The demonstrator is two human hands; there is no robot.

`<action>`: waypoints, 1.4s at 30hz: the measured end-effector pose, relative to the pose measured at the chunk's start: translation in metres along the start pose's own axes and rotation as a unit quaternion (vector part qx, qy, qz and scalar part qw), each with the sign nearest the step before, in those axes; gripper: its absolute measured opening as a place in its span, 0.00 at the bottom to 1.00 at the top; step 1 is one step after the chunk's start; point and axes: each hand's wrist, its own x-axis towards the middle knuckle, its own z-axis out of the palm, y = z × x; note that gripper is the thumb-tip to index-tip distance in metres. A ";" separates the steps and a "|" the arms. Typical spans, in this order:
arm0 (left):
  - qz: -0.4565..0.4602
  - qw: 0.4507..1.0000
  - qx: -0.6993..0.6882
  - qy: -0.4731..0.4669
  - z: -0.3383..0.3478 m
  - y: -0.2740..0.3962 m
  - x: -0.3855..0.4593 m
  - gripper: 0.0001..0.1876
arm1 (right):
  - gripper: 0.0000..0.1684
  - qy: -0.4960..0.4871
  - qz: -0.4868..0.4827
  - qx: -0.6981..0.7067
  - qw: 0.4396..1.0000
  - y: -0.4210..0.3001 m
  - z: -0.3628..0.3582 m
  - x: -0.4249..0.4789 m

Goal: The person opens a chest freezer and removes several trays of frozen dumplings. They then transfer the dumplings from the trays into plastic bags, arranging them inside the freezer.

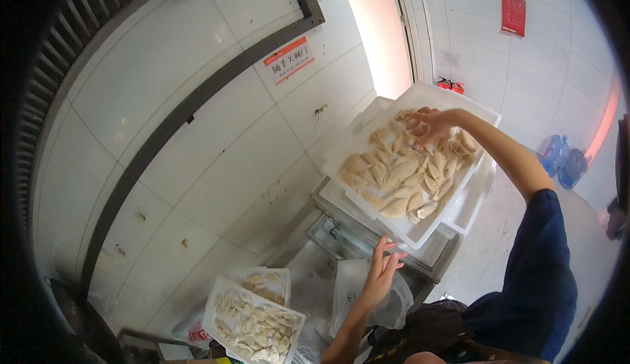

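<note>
A white plastic tray (411, 240) holds many raw dumplings (404, 167), dusted pale. My right hand (433, 124) reaches over the tray's far part, its fingers down among the dumplings; whether one is gripped is hidden. Just off the near corner of the tray is my left hand (383, 270), fingers spread and holding nothing. Below it hangs a translucent plastic bag (347, 285). The dumpling tray rests on another white tray (475, 206), on top of a metal-edged cabinet or freezer (433, 271).
At the lower left, a smaller white tray of dumplings (256, 327) overlaps another one (268, 288). A tiled wall (221, 167) runs along the left. Blue water bottles (556, 155) and red fire extinguishers (450, 86) stand beyond the cabinet.
</note>
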 end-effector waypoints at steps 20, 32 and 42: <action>-0.156 0.809 0.486 0.292 -0.043 -0.114 -0.217 0.34 | 0.51 -0.083 0.213 -0.001 0.973 -0.039 -0.004 0.026; -0.086 0.988 0.099 -0.086 -0.098 0.063 -0.045 0.22 | 0.34 0.122 0.164 -0.157 0.966 0.024 0.027 0.060; -0.208 0.967 -0.081 -0.120 -0.077 0.090 0.004 0.40 | 0.21 0.177 0.107 0.515 0.832 0.054 -0.003 0.016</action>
